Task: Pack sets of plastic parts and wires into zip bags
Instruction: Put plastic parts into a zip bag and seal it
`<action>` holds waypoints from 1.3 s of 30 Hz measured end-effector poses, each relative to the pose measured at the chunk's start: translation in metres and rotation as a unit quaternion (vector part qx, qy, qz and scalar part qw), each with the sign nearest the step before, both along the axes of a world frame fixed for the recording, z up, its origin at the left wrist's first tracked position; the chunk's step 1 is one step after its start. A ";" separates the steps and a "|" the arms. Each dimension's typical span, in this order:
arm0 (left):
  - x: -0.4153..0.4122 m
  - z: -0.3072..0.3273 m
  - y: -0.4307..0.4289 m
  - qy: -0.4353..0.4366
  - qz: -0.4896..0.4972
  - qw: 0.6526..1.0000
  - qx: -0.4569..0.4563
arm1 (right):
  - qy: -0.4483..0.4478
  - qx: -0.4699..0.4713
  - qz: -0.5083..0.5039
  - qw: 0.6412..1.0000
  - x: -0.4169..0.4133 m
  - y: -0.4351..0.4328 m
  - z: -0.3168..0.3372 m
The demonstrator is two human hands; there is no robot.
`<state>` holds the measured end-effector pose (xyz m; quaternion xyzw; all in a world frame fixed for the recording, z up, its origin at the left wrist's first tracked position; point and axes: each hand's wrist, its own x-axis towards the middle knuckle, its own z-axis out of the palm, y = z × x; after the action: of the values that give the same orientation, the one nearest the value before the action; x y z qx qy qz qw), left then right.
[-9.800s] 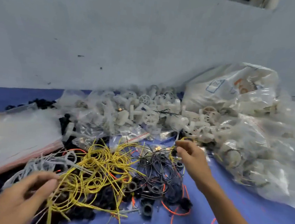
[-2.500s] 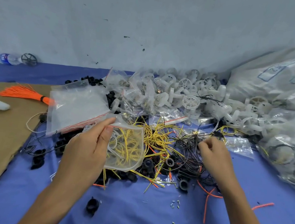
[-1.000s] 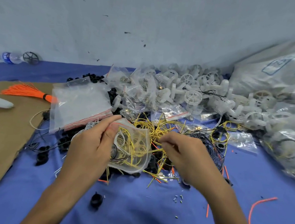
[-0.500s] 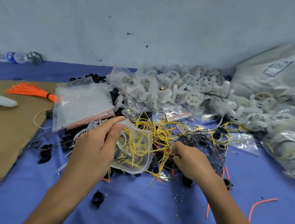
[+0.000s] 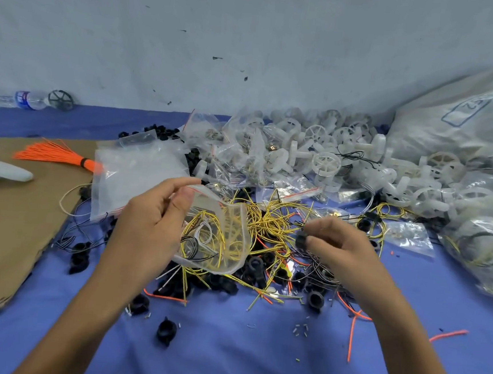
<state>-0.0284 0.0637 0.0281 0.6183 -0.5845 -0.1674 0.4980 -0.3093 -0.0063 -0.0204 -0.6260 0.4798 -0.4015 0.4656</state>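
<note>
Mid-set: pinches bag [image 5: 226, 232] in left hand [image 5: 149, 229], black part [image 5: 300, 240] in right hand [image 5: 341, 248]; must next drop part inside.

Even soft light, wide-angle edge warp

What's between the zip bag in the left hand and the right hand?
Head view: a tangle of loose yellow wires, with black plastic rings under it. The zip bag and right hand, pinching a small black part, don't touch.
</note>
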 end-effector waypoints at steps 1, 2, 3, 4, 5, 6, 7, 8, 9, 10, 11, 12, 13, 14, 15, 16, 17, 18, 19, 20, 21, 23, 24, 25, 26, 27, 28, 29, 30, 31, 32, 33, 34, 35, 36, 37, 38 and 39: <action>0.001 0.002 -0.002 0.007 -0.002 1.000 -0.005 | -0.040 0.004 0.009 0.999 0.000 0.004 0.007; 0.002 0.003 -0.003 0.010 -0.004 1.000 -0.009 | -0.076 0.007 0.021 0.997 0.000 0.008 0.014; 0.002 0.004 -0.003 0.010 -0.006 1.000 -0.013 | -0.114 0.009 0.037 0.993 0.001 0.012 0.022; 0.002 0.005 -0.004 0.007 -0.009 1.000 -0.015 | -0.150 0.010 0.056 0.987 0.003 0.016 0.029; 0.002 0.005 -0.004 0.004 -0.011 1.000 -0.014 | -0.185 0.012 0.078 0.979 0.007 0.021 0.035; 0.002 0.005 -0.004 0.002 -0.013 1.000 -0.011 | -0.216 0.010 0.105 0.971 0.012 0.025 0.040; 0.001 0.004 -0.004 0.000 -0.016 1.000 -0.007 | -0.239 0.006 0.135 0.962 0.019 0.029 0.046; 0.000 0.004 -0.004 -0.003 -0.020 1.000 -0.004 | -0.249 -0.004 0.167 0.954 0.027 0.033 0.051; -0.001 0.004 -0.004 -0.006 -0.023 1.000 -0.002 | -0.247 -0.012 0.200 0.948 0.038 0.038 0.056; -0.002 0.004 -0.004 -0.012 -0.024 1.000 -0.001 | -0.225 -0.023 0.225 0.948 0.049 0.040 0.059; -0.004 0.004 -0.004 -0.017 -0.025 1.000 0.000 | -0.182 -0.041 0.236 0.954 0.061 0.041 0.062; -0.004 0.004 -0.004 -0.021 -0.026 0.999 0.002 | -0.109 -0.077 0.230 0.964 0.073 0.041 0.062; -0.005 0.005 -0.003 -0.021 -0.028 0.999 0.002 | -0.014 -0.125 0.212 0.969 0.083 0.039 0.062; -0.005 0.005 -0.003 -0.020 -0.030 0.999 0.001 | 0.082 -0.176 0.195 0.961 0.092 0.037 0.062; -0.005 0.006 -0.003 -0.019 -0.031 0.999 0.000 | 0.159 -0.221 0.187 0.944 0.099 0.035 0.063; -0.004 0.006 -0.003 -0.019 -0.031 0.999 -0.003 | 0.202 -0.253 0.187 0.928 0.104 0.034 0.064; -0.003 0.006 -0.002 -0.019 -0.030 0.999 -0.004 | 0.216 -0.268 0.190 0.920 0.106 0.034 0.064; -0.002 0.006 -0.002 -0.019 -0.031 0.999 -0.005 | 0.216 -0.271 0.189 0.919 0.107 0.034 0.065; -0.002 0.006 -0.002 -0.019 -0.034 0.999 -0.005 | 0.211 -0.266 0.181 0.923 0.105 0.034 0.065; -0.001 0.005 -0.002 -0.017 -0.036 0.999 -0.005 | 0.203 -0.258 0.169 0.929 0.102 0.034 0.064; 0.000 0.005 -0.002 -0.014 -0.038 0.999 -0.004 | 0.194 -0.253 0.157 0.935 0.098 0.034 0.064; 0.001 0.006 -0.001 -0.004 -0.042 0.999 -0.005 | 0.174 -0.255 0.136 0.941 0.088 0.033 0.061; 0.002 0.007 -0.001 0.004 -0.045 0.999 -0.008 | 0.159 -0.258 0.123 0.945 0.083 0.033 0.059; 0.002 0.008 -0.001 0.010 -0.046 0.999 -0.013 | 0.143 -0.257 0.107 0.950 0.077 0.033 0.058; 0.003 0.010 0.000 0.012 -0.048 0.999 -0.016 | 0.131 -0.257 0.088 0.953 0.071 0.033 0.056; 0.004 0.011 0.001 0.013 -0.052 0.998 -0.018 | 0.124 -0.257 0.069 0.956 0.064 0.032 0.053; 0.005 0.012 0.001 0.017 -0.058 0.998 -0.017 | 0.118 -0.253 0.055 0.959 0.057 0.031 0.051; 0.007 0.013 0.001 0.023 -0.065 0.998 -0.016 | 0.105 -0.245 0.046 0.963 0.050 0.030 0.048; 0.008 0.014 0.001 0.033 -0.070 0.997 -0.015 | 0.090 -0.233 0.040 0.967 0.043 0.030 0.045; 0.009 0.015 0.000 0.044 -0.072 0.996 -0.015 | 0.080 -0.222 0.033 0.971 0.036 0.029 0.040; 0.010 0.016 -0.001 0.052 -0.071 0.996 -0.017 | 0.078 -0.213 0.026 0.974 0.030 0.028 0.035; 0.010 0.017 -0.001 0.055 -0.067 0.996 -0.021 | 0.082 -0.201 0.022 0.976 0.023 0.028 0.030; 0.010 0.018 -0.001 0.056 -0.062 0.996 -0.026 | 0.087 -0.186 0.017 0.978 0.017 0.028 0.023; 0.010 0.019 -0.001 0.055 -0.056 0.996 -0.030 | 0.091 -0.169 0.009 0.981 0.010 0.028 0.015; 0.009 0.019 -0.002 0.055 -0.051 0.997 -0.034 | 0.095 -0.153 -0.003 0.984 0.002 0.029 0.007; 0.009 0.019 -0.002 0.056 -0.047 0.997 -0.037 | 0.101 -0.141 -0.018 0.985 -0.006 0.030 0.000; 0.009 0.019 -0.002 0.058 -0.046 0.997 -0.039 | 0.108 -0.131 -0.035 0.985 -0.016 0.031 -0.007; 0.009 0.019 -0.002 0.058 -0.044 0.997 -0.039 | 0.114 -0.122 -0.052 0.985 -0.025 0.032 -0.012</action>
<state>-0.0198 0.0619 0.0469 0.5609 -0.5875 -0.2018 0.5473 -0.3344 0.0259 -0.0324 -0.6937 0.5095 -0.4066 0.3065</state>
